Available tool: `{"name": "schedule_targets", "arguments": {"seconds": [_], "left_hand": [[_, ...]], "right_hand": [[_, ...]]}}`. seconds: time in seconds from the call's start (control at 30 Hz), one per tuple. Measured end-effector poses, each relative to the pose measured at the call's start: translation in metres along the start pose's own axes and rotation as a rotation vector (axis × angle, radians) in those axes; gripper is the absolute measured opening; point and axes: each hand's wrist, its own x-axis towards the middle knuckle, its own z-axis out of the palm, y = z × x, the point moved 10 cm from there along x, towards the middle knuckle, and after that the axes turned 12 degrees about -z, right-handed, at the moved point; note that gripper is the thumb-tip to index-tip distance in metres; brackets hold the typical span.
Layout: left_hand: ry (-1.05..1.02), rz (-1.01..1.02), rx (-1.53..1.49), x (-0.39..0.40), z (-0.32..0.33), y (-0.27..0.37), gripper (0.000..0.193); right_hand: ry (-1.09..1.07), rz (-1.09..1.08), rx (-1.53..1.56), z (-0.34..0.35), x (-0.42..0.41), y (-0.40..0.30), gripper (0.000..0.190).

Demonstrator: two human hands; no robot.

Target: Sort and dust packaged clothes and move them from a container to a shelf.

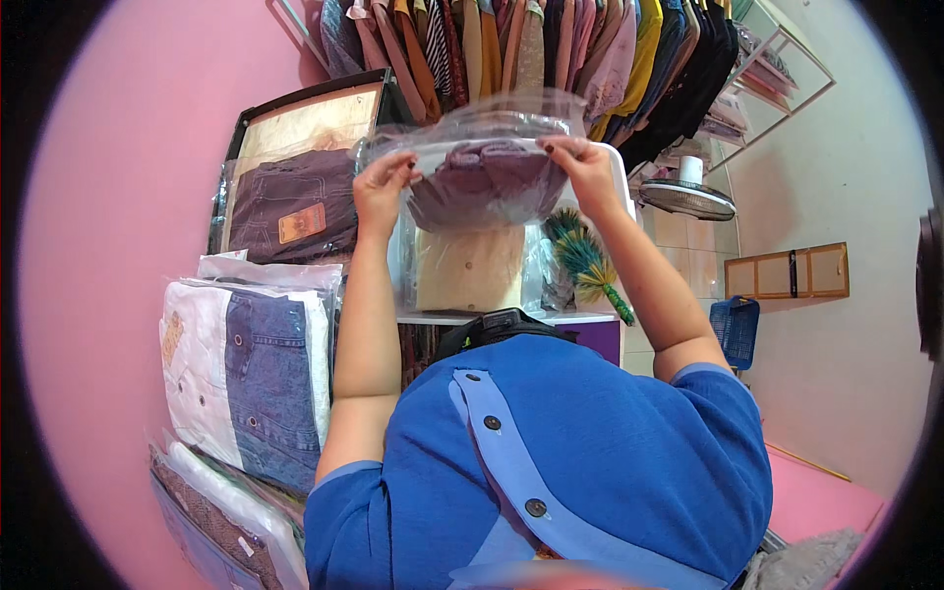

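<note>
Between both hands hangs a clear plastic bag (pixel 516 118) with a folded mauve garment (pixel 487 181) inside. My left hand (pixel 385 184) pinches the bag's edge at its left side. The right side of the same bag is gripped by my right hand (pixel 586 169), thumb against fingers. The bag's loose upper part is blurred. Below it, on a white table (pixel 579 317), lies a folded cream garment (pixel 470 269) in clear plastic. A feather duster (pixel 590 258) with green and yellow plumes rests beside it, near my right forearm.
To the left are bagged dark trousers (pixel 291 199) and a stack of bagged denim and white clothes (pixel 243 369). Many garments hang on a rack (pixel 487 51) at the back. On the right stand a fan (pixel 687 199), a blue plastic basket (pixel 734 332) and a white metal shelf (pixel 782 66).
</note>
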Motion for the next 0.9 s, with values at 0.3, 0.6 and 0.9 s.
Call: {"name": "schedule_targets", "arguments": {"seconds": [0.3, 0.6, 0.9], "left_hand": [[0.015, 0.308, 0.238, -0.080, -0.015, 0.009, 0.013], [-0.246, -0.227, 0.647, -0.147, -0.024, -0.158, 0.011], [0.163, -0.640, 0.946, -0.140, -0.066, -0.189, 0.026]], "right_hand": [[-0.431, -0.266, -0.290, 0.025, -0.044, -0.041, 0.019], [-0.741, 0.303, -0.267, 0.024, -0.191, 0.105, 0.015], [-0.313, 0.668, -0.407, 0.007, -0.189, 0.144, 0.022]]}}
